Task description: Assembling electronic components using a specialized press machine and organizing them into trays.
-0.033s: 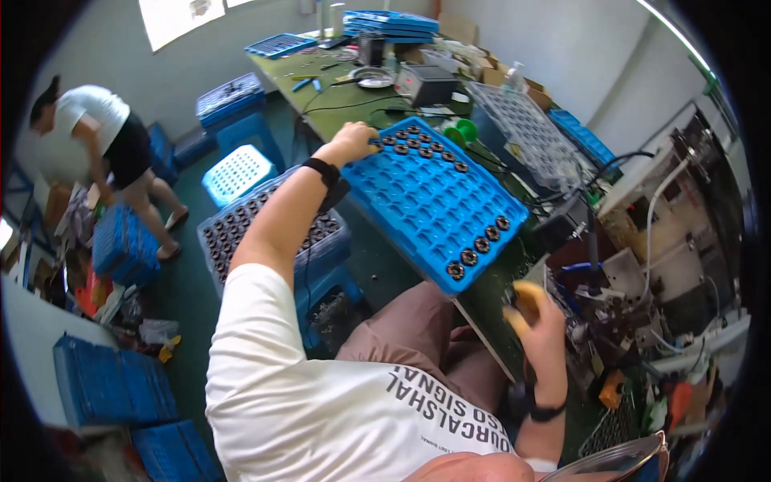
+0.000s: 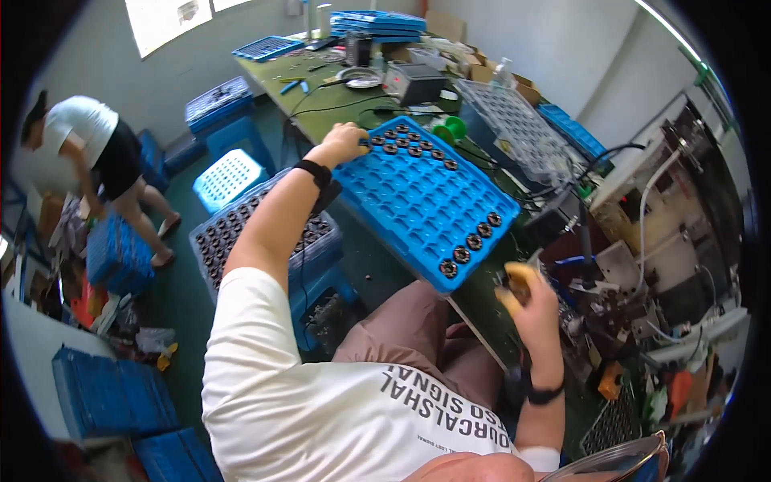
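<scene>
A molded blue plastic tray with rows of cells (image 2: 418, 193) lies aslant at the edge of the long green counter (image 2: 337, 97), between the worker's two hands. Small dark ring-shaped parts (image 2: 460, 255) fill cells along its far end and its near end. Left hand (image 2: 341, 143): fingers bent over the tray's far left corner, touching it; whether they grip or merely rest cannot be told. Right hand (image 2: 532, 304): thumb and forefinger, in yellow coverings, curl with a small gap, just beside the tray's near right corner and apart from it; blur hides whether they hold a part.
</scene>
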A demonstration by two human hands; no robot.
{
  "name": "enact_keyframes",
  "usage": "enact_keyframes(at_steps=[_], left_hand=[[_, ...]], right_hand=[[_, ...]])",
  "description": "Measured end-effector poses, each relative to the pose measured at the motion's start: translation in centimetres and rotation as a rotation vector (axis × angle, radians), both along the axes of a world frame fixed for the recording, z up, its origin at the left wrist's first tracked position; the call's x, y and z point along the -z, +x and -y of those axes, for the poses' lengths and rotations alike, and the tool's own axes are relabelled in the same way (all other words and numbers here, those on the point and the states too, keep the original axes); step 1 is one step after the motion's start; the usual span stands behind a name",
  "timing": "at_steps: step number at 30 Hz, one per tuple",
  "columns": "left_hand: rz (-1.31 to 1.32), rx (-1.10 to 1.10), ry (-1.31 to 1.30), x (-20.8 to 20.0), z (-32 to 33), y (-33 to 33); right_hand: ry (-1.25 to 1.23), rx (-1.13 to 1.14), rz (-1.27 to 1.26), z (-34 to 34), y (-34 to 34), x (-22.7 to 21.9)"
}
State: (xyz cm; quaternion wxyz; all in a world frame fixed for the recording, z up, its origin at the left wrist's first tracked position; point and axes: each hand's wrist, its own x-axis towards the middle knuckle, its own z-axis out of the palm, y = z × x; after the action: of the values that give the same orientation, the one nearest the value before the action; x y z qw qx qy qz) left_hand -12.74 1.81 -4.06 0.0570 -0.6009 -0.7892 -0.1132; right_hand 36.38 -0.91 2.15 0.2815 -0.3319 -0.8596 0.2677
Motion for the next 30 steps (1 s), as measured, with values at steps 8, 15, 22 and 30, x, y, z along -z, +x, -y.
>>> enact_keyframes(at_steps=[8, 15, 22, 30], left_hand=[[0.079, -0.053, 0.116, 1.0, -1.7, 2.3], [0.085, -0.11, 0.173, 1.6, -0.2, 3.8], [0.255, -0.037, 0.563, 0.6, -0.6, 6.3], [1.362, 0.35, 0.648, 1.0, 2.6, 18.8]], right_hand=[[0.386, 0.419, 0.228, -13.6, -6.9, 5.1], [0.325, 0.407, 0.293, -15.6, -7.2, 6.7], [0.387, 0.406, 0.298, -15.0, -7.6, 6.6], [0.42, 0.162, -0.029, -9.2, -5.7, 4.5]])
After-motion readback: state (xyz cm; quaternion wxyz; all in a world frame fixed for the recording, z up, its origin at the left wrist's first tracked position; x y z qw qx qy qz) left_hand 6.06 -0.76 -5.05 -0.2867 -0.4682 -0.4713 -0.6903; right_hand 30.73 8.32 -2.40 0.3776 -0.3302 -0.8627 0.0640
